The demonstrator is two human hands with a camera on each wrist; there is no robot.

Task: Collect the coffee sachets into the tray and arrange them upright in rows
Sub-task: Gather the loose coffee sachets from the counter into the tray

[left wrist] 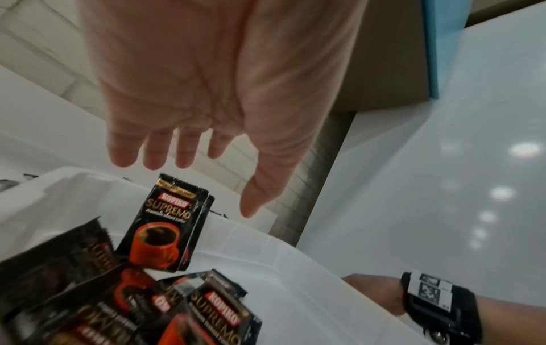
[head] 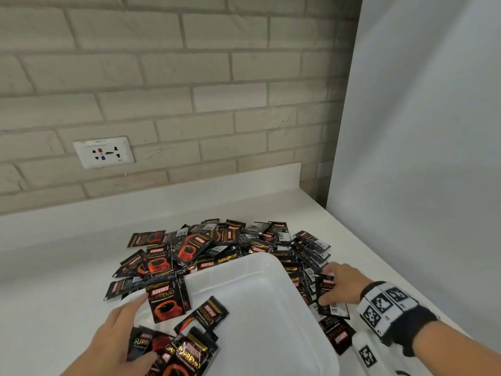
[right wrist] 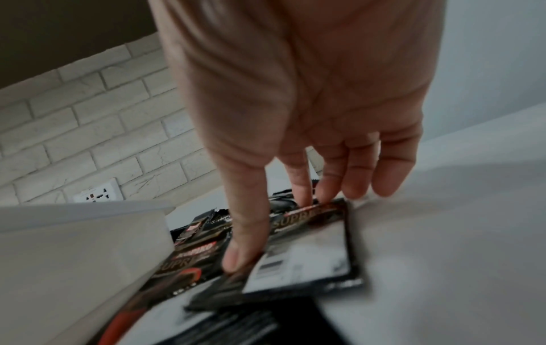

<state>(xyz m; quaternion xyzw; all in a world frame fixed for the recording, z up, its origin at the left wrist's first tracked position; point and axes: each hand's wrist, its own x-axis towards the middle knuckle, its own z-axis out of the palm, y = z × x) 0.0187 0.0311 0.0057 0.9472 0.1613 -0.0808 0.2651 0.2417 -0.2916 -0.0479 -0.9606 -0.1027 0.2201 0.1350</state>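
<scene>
The tray (head: 271, 308) lay mostly bare across its middle and right, open from above. Its left near corner was crowded: two sachets (head: 166, 301) stood upright against the left wall, with loose sachets (head: 189, 346) tumbled just in front, under the left hand (head: 113, 343). Behind and to the right of the tray a heap of sachets (head: 230, 242) covered the counter (head: 54, 267), pressing against the rim. The right hand (head: 341, 286) rested on that heap's right edge. A brick wall (head: 162, 77) closed the back, a white panel (head: 420, 131) the right side. The counter to the left lay bare.

I see tray (head: 271, 308) on counter (head: 54, 267), sachet pile (head: 230, 240) behind it, few sachets (head: 189, 335) inside at left, socket (head: 103, 152) on wall behind.
</scene>
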